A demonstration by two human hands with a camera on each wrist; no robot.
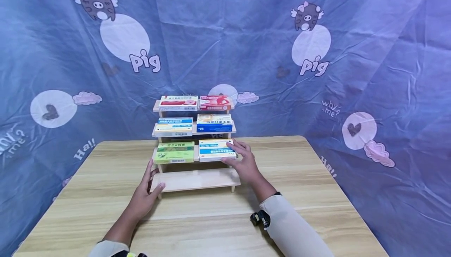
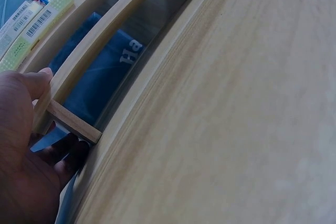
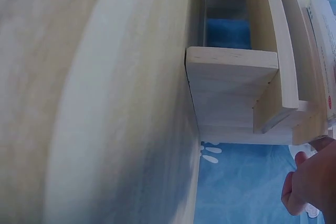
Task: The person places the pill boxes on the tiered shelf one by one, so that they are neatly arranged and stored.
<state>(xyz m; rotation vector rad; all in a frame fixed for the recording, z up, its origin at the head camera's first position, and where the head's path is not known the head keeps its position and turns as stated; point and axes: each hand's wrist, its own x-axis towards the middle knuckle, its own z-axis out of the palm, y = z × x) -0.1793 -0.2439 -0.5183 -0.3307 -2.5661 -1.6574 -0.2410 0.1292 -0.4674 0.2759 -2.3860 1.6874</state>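
Observation:
A stepped wooden display rack [image 1: 197,180] stands on the table, its lowest shelf bare. The left hand [image 1: 142,198] grips the left end of that shelf; in the left wrist view its thumb [image 2: 38,82] lies over the board, with fingers beside the short leg. At the right end of the shelf above, the right hand [image 1: 246,165] pinches a white and blue medicine box [image 1: 215,151] between thumb and fingers. Beside it lies a green medicine box [image 1: 174,153]. In the right wrist view, the right hand [image 3: 315,182] shows only partly, at the rack's side.
Higher tiers hold a blue and white box [image 1: 175,127], a vitamin D box [image 1: 214,123], a white and red box [image 1: 178,103] and a pink-red box [image 1: 215,102]. Behind the wooden table [image 1: 282,163] hangs a blue printed cloth [image 1: 225,45], which also runs along both sides.

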